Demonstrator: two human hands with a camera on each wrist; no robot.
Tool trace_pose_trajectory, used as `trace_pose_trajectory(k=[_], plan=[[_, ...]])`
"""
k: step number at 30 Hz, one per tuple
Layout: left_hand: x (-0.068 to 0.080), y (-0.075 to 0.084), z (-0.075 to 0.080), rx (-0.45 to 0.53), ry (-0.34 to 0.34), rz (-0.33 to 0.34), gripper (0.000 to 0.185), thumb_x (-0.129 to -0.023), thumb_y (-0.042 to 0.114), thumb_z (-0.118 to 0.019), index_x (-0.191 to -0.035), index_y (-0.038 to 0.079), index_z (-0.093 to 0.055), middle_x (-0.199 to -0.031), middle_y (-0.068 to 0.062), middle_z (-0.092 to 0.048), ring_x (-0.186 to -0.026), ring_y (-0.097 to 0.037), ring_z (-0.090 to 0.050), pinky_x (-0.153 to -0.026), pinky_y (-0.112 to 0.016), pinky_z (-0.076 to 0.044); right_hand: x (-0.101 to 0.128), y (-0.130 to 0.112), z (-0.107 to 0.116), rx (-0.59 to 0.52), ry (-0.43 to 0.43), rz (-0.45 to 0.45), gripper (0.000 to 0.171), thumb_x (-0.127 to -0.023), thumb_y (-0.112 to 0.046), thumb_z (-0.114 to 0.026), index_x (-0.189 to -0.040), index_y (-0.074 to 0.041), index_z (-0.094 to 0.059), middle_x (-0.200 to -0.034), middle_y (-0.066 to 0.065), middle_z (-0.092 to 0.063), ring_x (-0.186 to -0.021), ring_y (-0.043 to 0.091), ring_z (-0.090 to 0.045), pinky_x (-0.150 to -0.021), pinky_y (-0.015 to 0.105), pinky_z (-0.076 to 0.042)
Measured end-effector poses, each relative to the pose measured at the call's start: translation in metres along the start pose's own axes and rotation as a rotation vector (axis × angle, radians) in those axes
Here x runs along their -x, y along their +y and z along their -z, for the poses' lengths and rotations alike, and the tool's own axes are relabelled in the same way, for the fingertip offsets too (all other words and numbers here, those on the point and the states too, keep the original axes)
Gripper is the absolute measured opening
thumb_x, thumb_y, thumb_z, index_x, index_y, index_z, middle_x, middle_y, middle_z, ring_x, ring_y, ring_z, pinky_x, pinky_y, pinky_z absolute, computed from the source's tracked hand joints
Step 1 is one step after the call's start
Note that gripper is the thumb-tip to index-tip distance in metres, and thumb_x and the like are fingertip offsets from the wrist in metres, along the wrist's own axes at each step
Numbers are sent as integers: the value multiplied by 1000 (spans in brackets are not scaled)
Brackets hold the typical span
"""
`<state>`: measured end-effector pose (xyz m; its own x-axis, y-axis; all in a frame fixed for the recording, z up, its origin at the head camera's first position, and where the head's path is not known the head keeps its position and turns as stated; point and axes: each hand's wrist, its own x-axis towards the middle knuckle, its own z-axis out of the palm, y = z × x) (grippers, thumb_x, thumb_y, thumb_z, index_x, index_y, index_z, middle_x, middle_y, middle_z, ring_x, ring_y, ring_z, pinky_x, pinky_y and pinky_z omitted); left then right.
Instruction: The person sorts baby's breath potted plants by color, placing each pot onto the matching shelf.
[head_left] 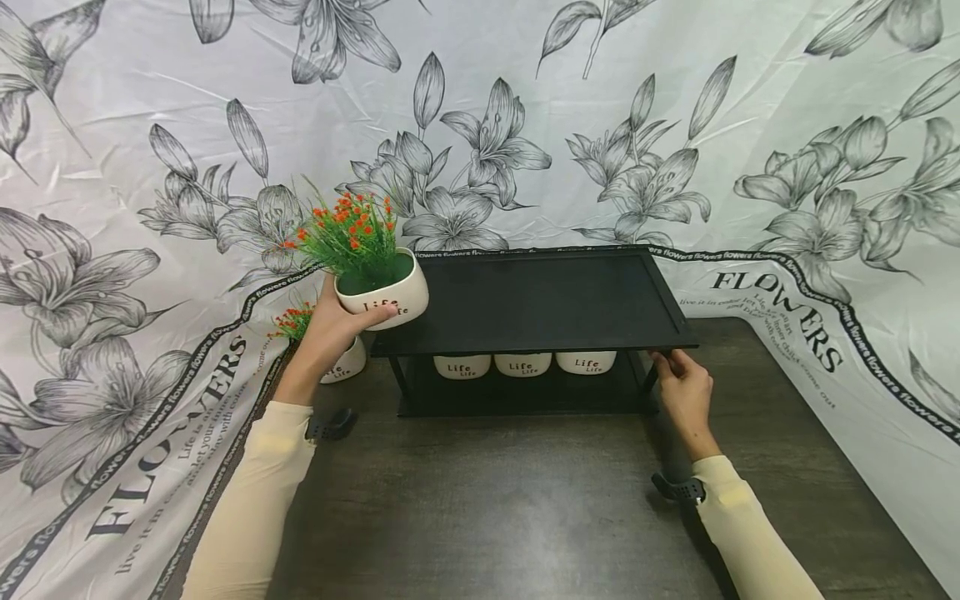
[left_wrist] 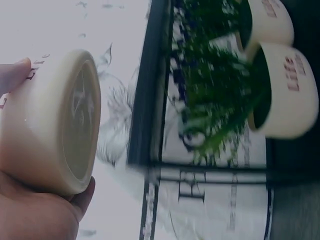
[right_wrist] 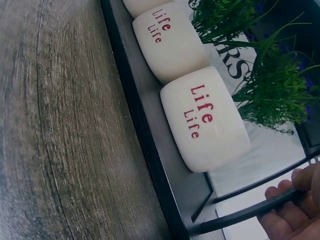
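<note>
My left hand grips a white "Life" pot of artificial orange-red flowers, tilted and raised by the left end of a black two-tier shelf. Its thumb lies across the lettering; the left wrist view shows the pot's underside. At the shelf's front right corner, my right hand holds the frame, its fingers curled round a thin black post. On the lower tier stand three similar white pots in a row; the wrist views show green plants with purple flowers in them.
Another orange-flowered white pot stands on the dark wooden table left of the shelf, partly hidden by my left arm. A flower-printed white cloth hangs behind and at both sides.
</note>
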<state>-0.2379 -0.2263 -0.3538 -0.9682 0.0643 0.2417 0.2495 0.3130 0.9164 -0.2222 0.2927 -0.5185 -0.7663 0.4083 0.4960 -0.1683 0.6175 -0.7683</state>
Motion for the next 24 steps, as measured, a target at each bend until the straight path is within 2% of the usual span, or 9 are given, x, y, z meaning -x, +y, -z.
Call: trace_pose_trajectory(k=[4,8,14,18,24], plan=[[-10,6,-15,50,-51,-17,93,-92,27,-87,-162,22,-27,-147,-7,-56,-120,-15,-63,-99,-29,-53,0,0,0,10,-2,5,17,-103,-17,-73,-99,-2,-80,-74,20,-72,-50,-5,-40,-47,19,-28],[-19,13,-29,55,-96,-18,96,-90,28,-88,-163,19,-26,-146,-10,-58,-119,-18,-65,-102,-34,-54,1,-1,0,15,-6,2,17,-104,-17,-73,-101,-2,-80,-78,22,-75,-51,-5,-41,-47,19,-29],[-28,28,-52,52,-138,-36,98,-86,29,-91,-161,18,-30,-146,-12,-57,-126,-28,-64,-107,-47,-54,1,-2,0,13,0,-2,18,-104,-16,-72,-94,-2,-77,-67,16,-68,-47,-4,-38,-45,19,-27],[-32,38,-69,29,-156,-54,97,-85,31,-92,-160,16,-32,-145,-12,-57,-126,-28,-65,-104,-46,-56,1,-1,-1,21,-6,6,17,-104,-16,-73,-96,-1,-78,-67,16,-68,-47,-5,-38,-45,19,-27],[-42,50,-96,53,-203,-100,95,-85,28,-92,-159,15,-33,-143,-12,-60,-123,-27,-67,-101,-44,-57,2,1,-1,12,0,2,17,-104,-17,-72,-97,-3,-79,-73,20,-73,-48,-5,-40,-46,19,-28]])
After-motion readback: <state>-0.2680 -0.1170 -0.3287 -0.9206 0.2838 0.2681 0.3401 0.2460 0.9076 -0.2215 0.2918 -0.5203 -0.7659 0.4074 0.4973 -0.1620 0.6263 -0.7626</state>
